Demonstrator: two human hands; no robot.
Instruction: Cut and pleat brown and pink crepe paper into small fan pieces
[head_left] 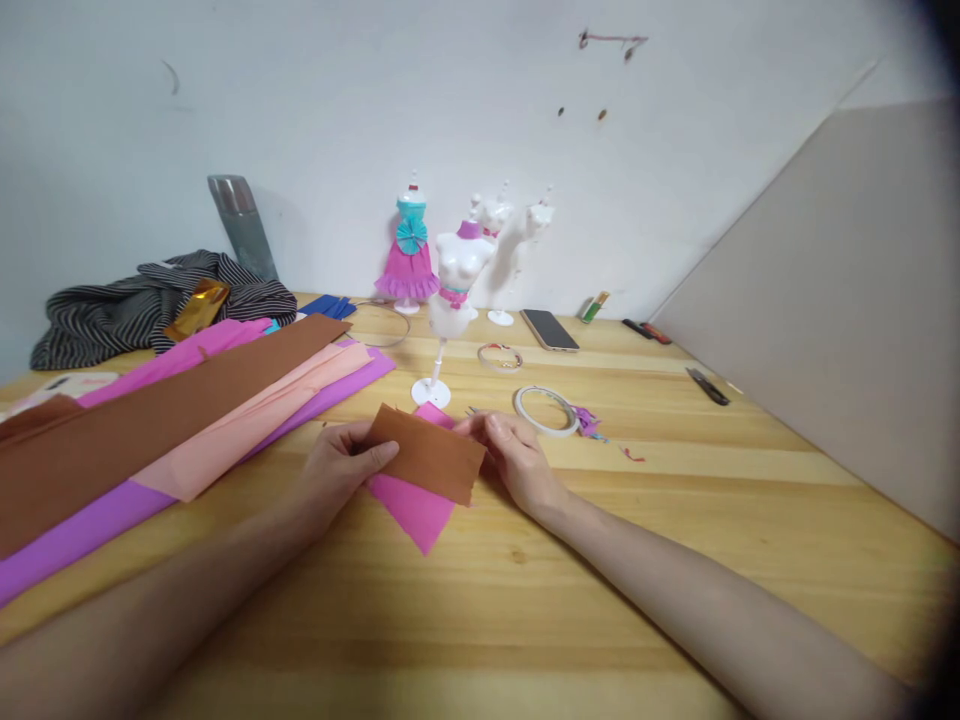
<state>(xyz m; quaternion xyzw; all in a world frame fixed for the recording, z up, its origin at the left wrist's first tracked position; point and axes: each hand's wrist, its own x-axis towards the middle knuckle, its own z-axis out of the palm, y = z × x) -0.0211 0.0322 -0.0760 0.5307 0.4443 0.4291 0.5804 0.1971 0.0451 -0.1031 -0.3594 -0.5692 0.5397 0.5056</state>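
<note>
While the left grip pinches the brown crepe-paper piece by its left end, over a pink sheet and the desk, the paper's long axis slopes down rightward; right grip curls by the upper-right corner, hold unclear.

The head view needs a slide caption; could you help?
Left hand holding brown sheet over pink sheet, right hand nearby.
</note>
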